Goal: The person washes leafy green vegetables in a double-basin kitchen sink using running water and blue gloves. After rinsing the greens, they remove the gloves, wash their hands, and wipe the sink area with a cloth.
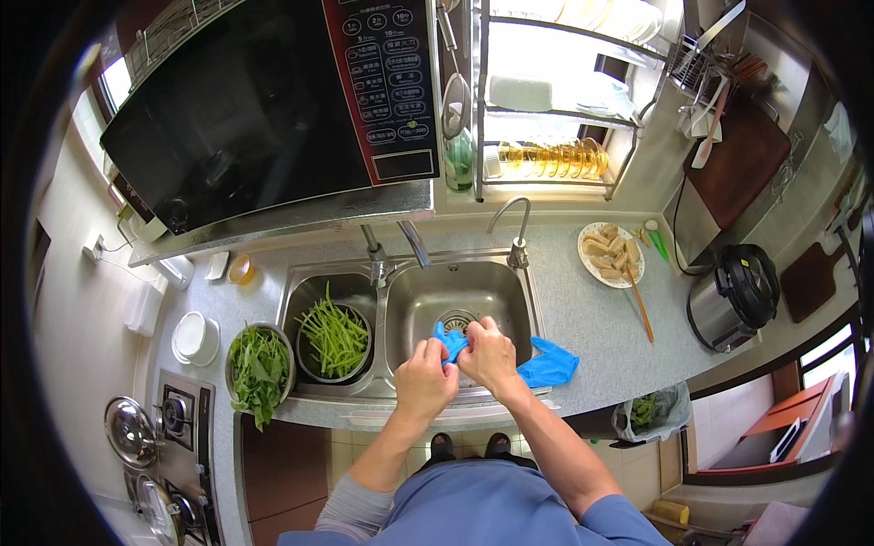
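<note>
Over the right sink basin (pixel 416 293), my left hand (pixel 425 379) and my right hand (pixel 488 355) pinch a crumpled blue disposable glove (pixel 450 339) between them. Both hands are bare. A second blue glove (pixel 550 363) lies on the counter at the right rim of the sink, just beside my right wrist. In the left basin stands a metal pot (pixel 369 351) filled with cut green stems (pixel 333 338). Left of the sink, a metal bowl (pixel 290 382) holds leafy greens (pixel 258 368) that hang over its front edge.
A microwave (pixel 252 109) juts out above the left counter. Two faucets, one curved (pixel 522 232), rise behind the basins. To the right are a plate of pale food pieces (pixel 601 256) with chopsticks (pixel 640 307), and an electric pressure cooker (pixel 730 300). A gas stove (pixel 184 416) sits at left.
</note>
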A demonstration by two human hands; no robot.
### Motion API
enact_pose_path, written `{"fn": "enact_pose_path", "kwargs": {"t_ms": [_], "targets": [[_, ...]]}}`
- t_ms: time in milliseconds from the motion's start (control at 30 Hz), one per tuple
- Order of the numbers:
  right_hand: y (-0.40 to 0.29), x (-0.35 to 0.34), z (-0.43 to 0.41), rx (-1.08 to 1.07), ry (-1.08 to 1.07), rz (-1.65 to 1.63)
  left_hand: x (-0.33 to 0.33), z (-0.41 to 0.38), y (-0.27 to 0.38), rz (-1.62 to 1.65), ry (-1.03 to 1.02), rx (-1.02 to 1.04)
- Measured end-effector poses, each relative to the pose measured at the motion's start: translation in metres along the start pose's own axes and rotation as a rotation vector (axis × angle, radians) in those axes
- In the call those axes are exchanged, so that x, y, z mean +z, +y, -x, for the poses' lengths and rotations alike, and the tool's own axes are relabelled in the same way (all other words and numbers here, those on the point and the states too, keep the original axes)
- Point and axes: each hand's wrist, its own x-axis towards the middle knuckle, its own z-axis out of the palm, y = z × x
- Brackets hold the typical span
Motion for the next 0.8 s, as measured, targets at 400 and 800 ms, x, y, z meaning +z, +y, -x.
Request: {"fn": "enact_pose_path", "kwargs": {"t_ms": [400,800], "targets": [[0.011,0.001,-0.001,-0.203,0.103,0.13,-0.006,-0.003,-0.003,0.294,-0.066,-0.029],[0.004,-0.029,-0.005,0.218,-0.403,-0.478,-0.014,-0.002,-0.027,0.434,0.045,0.133]]}}
